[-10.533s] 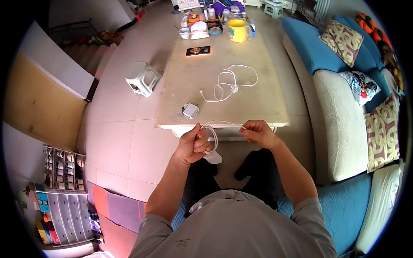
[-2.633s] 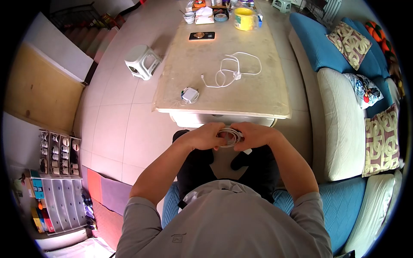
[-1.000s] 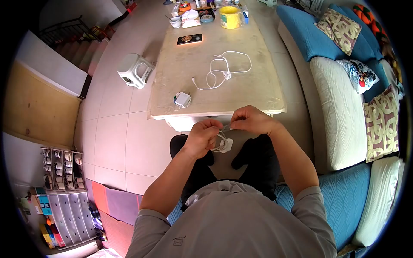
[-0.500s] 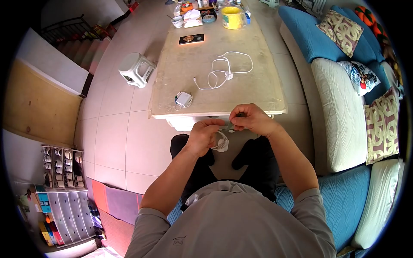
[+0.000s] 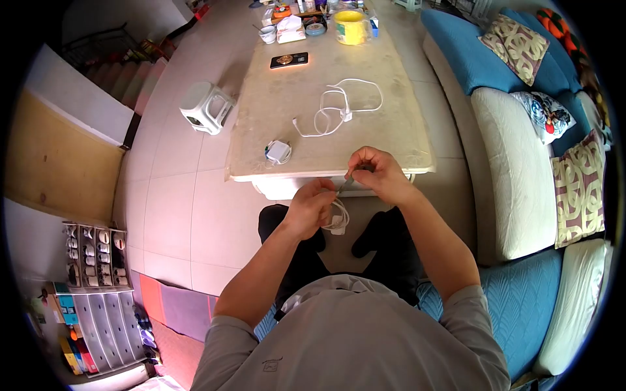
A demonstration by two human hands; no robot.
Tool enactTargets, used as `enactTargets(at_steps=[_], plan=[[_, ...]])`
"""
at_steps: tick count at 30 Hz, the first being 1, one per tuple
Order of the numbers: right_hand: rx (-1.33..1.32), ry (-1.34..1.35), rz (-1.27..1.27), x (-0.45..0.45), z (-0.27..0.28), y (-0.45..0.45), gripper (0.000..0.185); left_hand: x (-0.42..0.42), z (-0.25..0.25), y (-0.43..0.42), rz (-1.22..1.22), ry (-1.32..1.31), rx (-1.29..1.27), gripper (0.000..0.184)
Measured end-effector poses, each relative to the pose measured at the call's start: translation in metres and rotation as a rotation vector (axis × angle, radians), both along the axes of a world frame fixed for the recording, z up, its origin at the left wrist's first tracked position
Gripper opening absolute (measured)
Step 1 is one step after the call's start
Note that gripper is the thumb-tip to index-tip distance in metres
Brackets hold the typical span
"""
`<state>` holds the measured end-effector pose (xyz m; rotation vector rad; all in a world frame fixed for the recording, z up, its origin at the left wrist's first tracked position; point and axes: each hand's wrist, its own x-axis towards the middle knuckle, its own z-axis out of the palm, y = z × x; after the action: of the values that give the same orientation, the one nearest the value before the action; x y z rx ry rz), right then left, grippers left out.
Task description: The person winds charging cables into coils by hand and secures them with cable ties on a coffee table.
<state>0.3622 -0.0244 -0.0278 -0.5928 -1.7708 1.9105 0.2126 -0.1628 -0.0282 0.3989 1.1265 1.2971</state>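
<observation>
My left hand (image 5: 310, 210) is closed around a coiled white charging cable (image 5: 343, 210), held in front of the near table edge. From the coil hangs a white charger plug (image 5: 338, 229). A thin dark grey-green strap (image 5: 346, 185) runs between both hands, and my right hand (image 5: 381, 177) pinches its upper end. How the strap meets the cable is hidden by my left fingers. On the table lie a second white charger with its cable bundled (image 5: 279, 152) and a loose white cable (image 5: 317, 134) with a plug (image 5: 346, 115).
The cream-covered table (image 5: 261, 114) also bears a phone (image 5: 289, 60), a tissue pack (image 5: 290, 29), a cup (image 5: 268, 34) and a yellow roll (image 5: 351, 28). A white stool (image 5: 207, 106) stands left, a blue and white sofa (image 5: 512, 169) right.
My right hand has moved slightly up and away from my left, drawing the strap out longer between them. The cable coil stays in my left hand.
</observation>
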Motion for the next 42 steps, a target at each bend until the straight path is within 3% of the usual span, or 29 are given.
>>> enactTargets(at_steps=[4,7,12,18,21,26,32,35,38,42], plan=[[-0.256,-0.087,0.048,-0.008,-0.02,-0.011,0.021,0.0,0.004,-0.006,-0.087,-0.168,0.195,0.014],[-0.311,-0.136,0.206,-0.014,-0.021,-0.018,0.027,-0.003,0.002,-0.005,-0.13,-0.245,0.3,0.012],[-0.296,-0.168,0.225,-0.021,-0.025,-0.021,0.024,-0.002,0.004,-0.002,-0.024,-0.23,0.326,0.011],[-0.257,-0.207,0.267,-0.02,-0.023,-0.019,0.015,0.005,0.003,0.0,0.058,-0.136,0.344,0.013],[-0.312,-0.275,0.366,-0.02,-0.019,-0.013,0.016,0.009,0.006,0.001,0.129,0.307,0.39,0.014],[-0.31,-0.276,0.505,-0.017,-0.012,-0.014,0.016,0.006,0.004,-0.002,0.074,0.296,0.436,0.015],[-0.233,-0.308,0.427,-0.018,-0.015,-0.019,0.015,0.006,0.006,0.0,0.152,0.059,0.356,0.014],[-0.046,-0.243,0.452,-0.02,-0.038,-0.016,0.013,0.006,0.008,0.005,0.26,0.016,0.312,0.013],[-0.17,-0.232,0.4,-0.019,-0.017,-0.024,0.013,0.005,0.004,0.008,0.365,0.015,0.249,0.012],[-0.089,-0.238,0.046,-0.018,-0.019,-0.033,0.014,0.001,0.002,0.014,0.502,0.042,0.183,0.01]])
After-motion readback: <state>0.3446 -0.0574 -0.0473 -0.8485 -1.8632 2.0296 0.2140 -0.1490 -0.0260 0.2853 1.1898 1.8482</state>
